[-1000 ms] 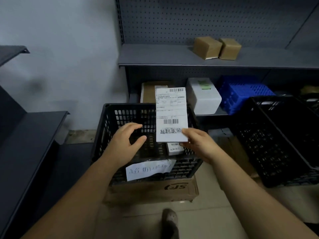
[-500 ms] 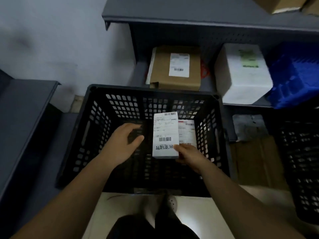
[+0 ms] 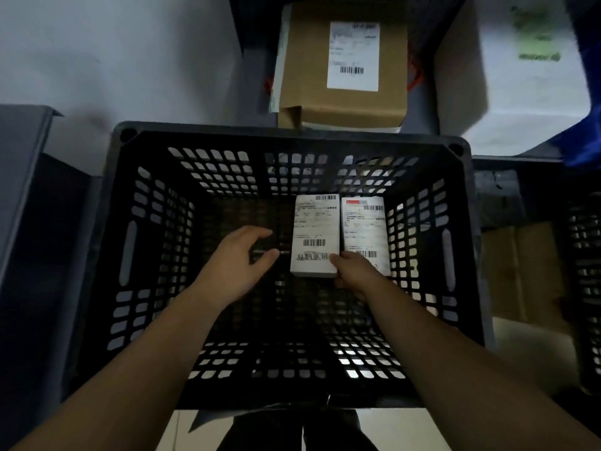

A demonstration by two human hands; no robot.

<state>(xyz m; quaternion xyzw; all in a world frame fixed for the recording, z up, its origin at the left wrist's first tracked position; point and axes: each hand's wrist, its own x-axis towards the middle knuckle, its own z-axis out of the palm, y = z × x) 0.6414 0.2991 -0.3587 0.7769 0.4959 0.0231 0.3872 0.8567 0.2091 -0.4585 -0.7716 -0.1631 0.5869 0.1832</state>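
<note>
A black perforated plastic crate (image 3: 130, 242) fills the middle of the view, and both my arms reach down into it. My right hand (image 3: 354, 275) pinches the near right corner of a small white parcel (image 3: 313, 229) with barcodes and a handwritten line, low inside the crate. A second white labelled parcel (image 3: 366, 229) lies on the crate floor just right of it, side by side. My left hand (image 3: 237, 265) hovers to the left of the held parcel with fingers relaxed and thumb out, holding nothing.
Beyond the crate a brown cardboard box (image 3: 344, 102) with a shipping label sits on a low shelf, with a white box (image 3: 520, 86) to its right. A blue bin (image 3: 585, 141) shows at the right edge. A grey shelf (image 3: 22, 151) stands left; another black crate (image 3: 585, 288) stands right.
My right hand has lowered the white parcel from above the crate down inside it, next to the other parcel. The camera has tilted down and moved closer over the crate.
</note>
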